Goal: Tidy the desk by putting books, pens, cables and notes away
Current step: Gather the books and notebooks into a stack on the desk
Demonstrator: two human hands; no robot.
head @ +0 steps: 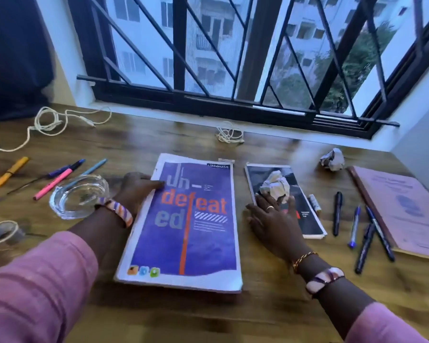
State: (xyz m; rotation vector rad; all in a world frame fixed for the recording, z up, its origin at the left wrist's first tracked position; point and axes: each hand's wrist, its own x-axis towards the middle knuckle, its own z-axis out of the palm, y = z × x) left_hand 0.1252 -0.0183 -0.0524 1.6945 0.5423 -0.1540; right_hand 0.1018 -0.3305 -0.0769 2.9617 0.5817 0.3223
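Note:
A purple notebook with orange lettering lies flat in the middle of the wooden desk. My left hand grips its upper left edge, thumb on the cover. To its right lies a smaller black book with a crumpled paper ball on top. My right hand rests flat, fingers spread, on the black book's left side just below that ball. A pink book lies at the far right. Several pens are scattered between the black and pink books.
More pens and an orange marker lie at the left, near a glass ashtray and a tape roll. White cables sprawl at the back left; a coiled cable and another paper ball sit near the window.

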